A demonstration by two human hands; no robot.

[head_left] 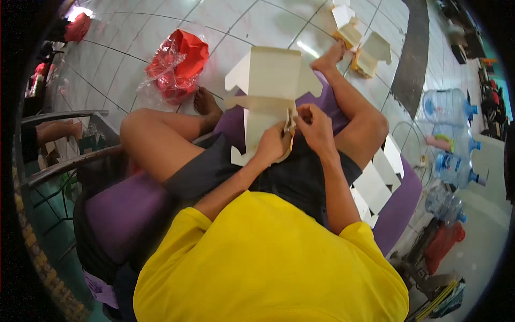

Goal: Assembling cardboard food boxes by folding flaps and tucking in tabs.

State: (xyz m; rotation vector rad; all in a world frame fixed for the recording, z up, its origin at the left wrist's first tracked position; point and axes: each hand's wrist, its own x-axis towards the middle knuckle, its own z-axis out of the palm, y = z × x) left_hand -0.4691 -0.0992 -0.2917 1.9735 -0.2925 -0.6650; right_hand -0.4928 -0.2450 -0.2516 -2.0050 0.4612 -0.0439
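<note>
A partly folded cardboard box (273, 72), cream inside with a bit of orange outside, rests on my lap with its wide flap standing up at the far side. My left hand (272, 144) is closed around the box's right side wall, its fingertips inside the fold. My right hand (316, 127) pinches the edge and small tab of that same side, just right of the left hand. The fold between the two hands is partly hidden by the fingers.
Unfolded white box blanks (375, 185) lie on the purple seat (399, 214) at my right. Opened boxes (370, 56) stand on the tiled floor beyond my right foot. A red plastic bag (179, 61) lies ahead left. Large clear water bottles (448, 104) line the right side.
</note>
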